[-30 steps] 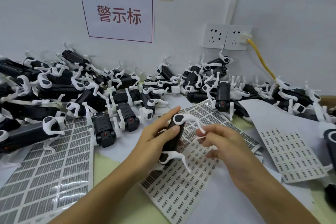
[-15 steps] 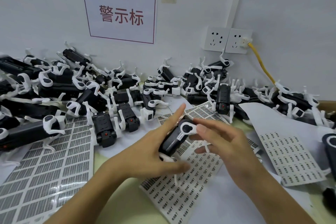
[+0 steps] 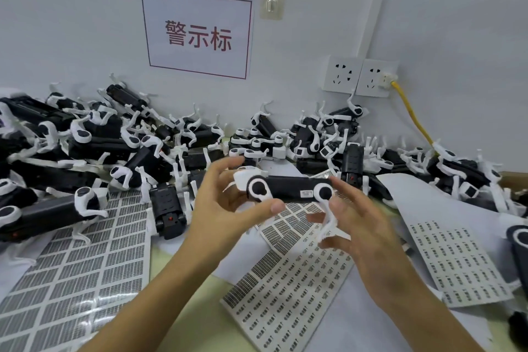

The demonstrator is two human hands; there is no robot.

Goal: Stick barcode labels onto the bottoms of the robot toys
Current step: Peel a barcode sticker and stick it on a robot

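A black robot toy (image 3: 288, 188) with white legs lies sideways in the air between my hands, a small barcode label on its body near the right end. My left hand (image 3: 225, 208) holds its left end, thumb under it and fingers behind. My right hand (image 3: 363, 226) touches the right end, its fingers around a white leg that hangs down. Under the hands lies a sheet of barcode labels (image 3: 288, 291), partly used. A large heap of the same robot toys (image 3: 114, 146) runs along the wall.
An emptied label backing sheet (image 3: 71, 274) lies at the left front. Another label sheet (image 3: 457, 260) rests at the right on white paper. Two wall sockets (image 3: 360, 77) with a yellow cable (image 3: 411, 114) sit at the back right, beside a white sign (image 3: 197, 34).
The toy has turned from upright in my left hand to lying sideways between both hands. My right hand has moved onto its right end.
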